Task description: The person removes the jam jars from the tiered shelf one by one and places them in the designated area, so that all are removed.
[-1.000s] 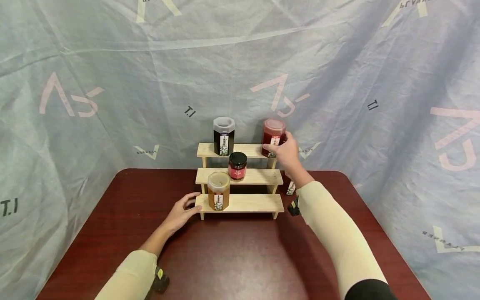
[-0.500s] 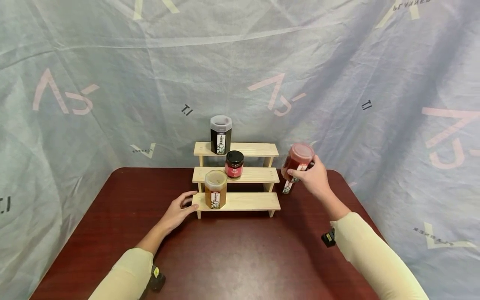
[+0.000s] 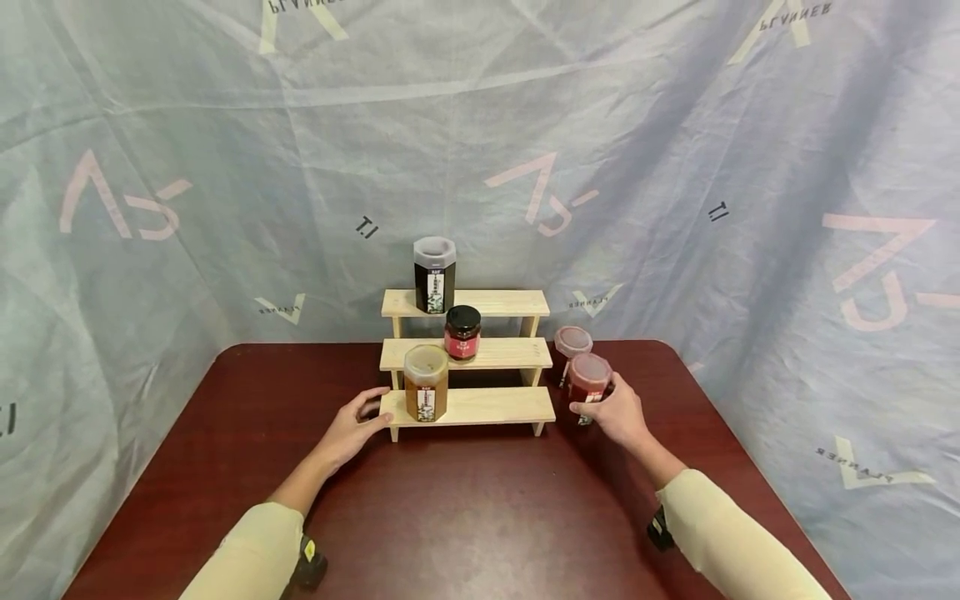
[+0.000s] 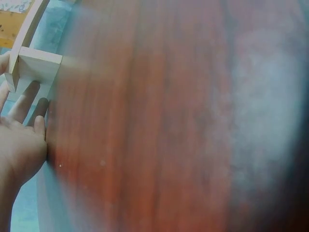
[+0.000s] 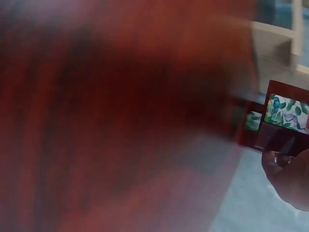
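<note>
My left hand (image 3: 347,431) holds the left end of a wooden three-step display stand (image 3: 502,406) at its lowest step; in the left wrist view its fingers (image 4: 24,104) reach past the step's end. My right hand (image 3: 624,415) grips a jar of red contents (image 3: 587,382), upright, right of the stand; whether its base touches the table I cannot tell. A second red jar (image 3: 573,340) stands just behind it, partly hidden. On the stand are a dark jar (image 3: 435,275) on top, a black-lidded jar (image 3: 462,333) in the middle and an amber jar (image 3: 426,383) on the lowest step.
The stand is on a dark red wooden table (image 3: 465,508). Grey printed cloth (image 3: 300,192) hangs behind the table and along both its sides.
My right hand has taken the red jar off the top step's right end and carried it right, down and forward of the second red jar. The left hand keeps its place on the stand.
</note>
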Demonstrator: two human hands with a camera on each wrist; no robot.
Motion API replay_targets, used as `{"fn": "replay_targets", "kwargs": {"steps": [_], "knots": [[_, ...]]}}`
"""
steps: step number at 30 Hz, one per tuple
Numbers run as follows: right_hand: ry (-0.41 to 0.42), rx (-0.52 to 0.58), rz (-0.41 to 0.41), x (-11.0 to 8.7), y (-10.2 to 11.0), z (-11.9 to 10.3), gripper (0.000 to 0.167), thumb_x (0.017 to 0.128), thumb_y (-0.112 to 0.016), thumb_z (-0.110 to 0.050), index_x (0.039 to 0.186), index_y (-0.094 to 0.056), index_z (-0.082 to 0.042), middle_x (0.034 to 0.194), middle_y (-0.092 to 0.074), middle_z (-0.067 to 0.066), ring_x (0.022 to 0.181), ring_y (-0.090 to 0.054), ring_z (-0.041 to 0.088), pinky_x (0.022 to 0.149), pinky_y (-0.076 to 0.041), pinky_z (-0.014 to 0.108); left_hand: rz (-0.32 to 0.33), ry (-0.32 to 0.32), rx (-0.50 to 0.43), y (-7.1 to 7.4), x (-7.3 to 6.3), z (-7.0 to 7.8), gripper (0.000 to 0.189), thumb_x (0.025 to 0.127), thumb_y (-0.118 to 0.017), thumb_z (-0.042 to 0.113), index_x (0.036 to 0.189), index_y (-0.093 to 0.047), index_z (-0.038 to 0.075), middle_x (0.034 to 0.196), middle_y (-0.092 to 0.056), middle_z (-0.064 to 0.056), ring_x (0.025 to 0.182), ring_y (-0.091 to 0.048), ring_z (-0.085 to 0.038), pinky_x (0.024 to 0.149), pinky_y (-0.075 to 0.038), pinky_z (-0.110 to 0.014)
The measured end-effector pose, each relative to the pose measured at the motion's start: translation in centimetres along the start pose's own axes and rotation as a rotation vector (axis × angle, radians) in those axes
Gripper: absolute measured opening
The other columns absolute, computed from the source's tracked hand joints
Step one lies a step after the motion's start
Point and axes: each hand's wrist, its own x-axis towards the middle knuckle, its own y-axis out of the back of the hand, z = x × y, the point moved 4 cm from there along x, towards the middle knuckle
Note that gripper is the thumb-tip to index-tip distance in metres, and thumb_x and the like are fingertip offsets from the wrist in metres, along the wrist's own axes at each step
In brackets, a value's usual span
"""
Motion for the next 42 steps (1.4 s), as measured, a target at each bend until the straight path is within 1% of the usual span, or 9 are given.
{"fn": "replay_targets", "kwargs": {"steps": [6, 13, 16, 19, 23, 28, 33, 37, 42], "knots": [[-0.020, -0.012, -0.006, -0.8, -1.2, 1.4, 0.078, 0.069, -0.094, -0.026, 0.129, -0.054, 0.004, 0.116, -0.067, 0.022, 0.106, -0.062, 0.036, 0.092, -0.046, 0.050, -0.001, 0.002, -0.014, -0.2, -0.1, 0.0, 0.061, 0.099, -0.069, 0.026, 0.151, -0.044, 0.008, 0.148, -0.048, -0.018, 0.137, -0.045, -0.035, 0.099, -0.047, -0.047], [-0.007, 0.017, -0.001, -0.8, -1.6, 1.5, 0.081, 0.070, -0.094, -0.024, 0.132, -0.051, 0.005, 0.121, -0.064, 0.023, 0.109, -0.060, 0.036, 0.094, -0.045, 0.051, 0.004, 0.001, -0.012, 0.1, -0.3, 0.4, 0.060, 0.099, -0.069, 0.026, 0.151, -0.045, 0.010, 0.146, -0.050, -0.020, 0.136, -0.046, -0.036, 0.096, -0.048, -0.042], [-0.002, 0.048, -0.050, -0.6, -1.6, 1.3, 0.090, 0.072, -0.093, -0.024, 0.142, -0.043, 0.003, 0.127, -0.061, 0.024, 0.115, -0.058, 0.036, 0.098, -0.043, 0.052, 0.010, 0.004, -0.008, 0.4, -0.3, 0.5, 0.059, 0.098, -0.069, 0.025, 0.150, -0.045, 0.011, 0.145, -0.051, -0.020, 0.136, -0.046, -0.035, 0.095, -0.049, -0.041], [0.029, 0.079, -0.069, -0.2, -0.9, 0.7, 0.106, 0.074, -0.092, -0.022, 0.155, -0.028, 0.001, 0.142, -0.050, 0.027, 0.127, -0.049, 0.039, 0.105, -0.036, 0.055, 0.010, -0.005, 0.001, 0.6, -0.2, 0.6, 0.060, 0.099, -0.069, 0.026, 0.151, -0.045, 0.010, 0.145, -0.052, -0.021, 0.135, -0.046, -0.036, 0.094, -0.049, -0.040], [0.123, 0.093, -0.001, 0.5, 1.1, -2.4, 0.116, 0.074, -0.093, -0.024, 0.161, -0.019, -0.005, 0.154, -0.036, 0.027, 0.140, -0.035, 0.043, 0.111, -0.028, 0.060, 0.017, -0.013, 0.004, 0.9, -0.2, 0.7, 0.061, 0.099, -0.069, 0.026, 0.151, -0.044, 0.009, 0.143, -0.053, -0.022, 0.134, -0.047, -0.036, 0.092, -0.049, -0.035], [0.275, 0.098, 0.084, 1.5, 1.6, -8.9, 0.104, 0.074, -0.093, -0.024, 0.157, -0.034, -0.008, 0.153, -0.039, 0.021, 0.139, -0.038, 0.040, 0.109, -0.032, 0.060, 0.023, -0.014, -0.001, 1.1, -0.1, 0.4, 0.060, 0.099, -0.069, 0.024, 0.151, -0.044, 0.008, 0.142, -0.053, -0.022, 0.134, -0.047, -0.036, 0.091, -0.049, -0.033], [0.316, 0.226, 0.001, 2.5, -1.9, -13.3, 0.087, 0.079, -0.089, -0.016, 0.151, -0.042, 0.000, 0.147, -0.044, 0.022, 0.133, -0.045, 0.040, 0.107, -0.039, 0.053, 0.011, -0.015, -0.015, 0.7, -0.2, 0.4, 0.060, 0.099, -0.069, 0.025, 0.151, -0.043, 0.008, 0.144, -0.052, -0.022, 0.135, -0.046, -0.037, 0.093, -0.049, -0.036], [0.291, 0.306, -0.069, 3.3, -5.0, -14.5, 0.081, 0.082, -0.087, -0.017, 0.148, -0.045, 0.003, 0.146, -0.048, 0.021, 0.133, -0.046, 0.038, 0.108, -0.038, 0.052, 0.003, -0.012, -0.031, 0.1, -0.1, 0.3, 0.059, 0.100, -0.067, 0.022, 0.152, -0.043, 0.006, 0.145, -0.051, -0.023, 0.135, -0.046, -0.037, 0.093, -0.049, -0.033], [0.243, 0.348, -0.131, 3.8, -8.3, -15.4, 0.079, 0.083, -0.086, -0.016, 0.146, -0.045, 0.005, 0.147, -0.047, 0.024, 0.131, -0.049, 0.041, 0.103, -0.045, 0.050, 0.007, -0.015, -0.055, -0.2, -0.2, 0.2, 0.060, 0.100, -0.067, 0.017, 0.152, -0.041, 0.004, 0.144, -0.051, -0.025, 0.135, -0.046, -0.039, 0.091, -0.049, -0.031]]}}
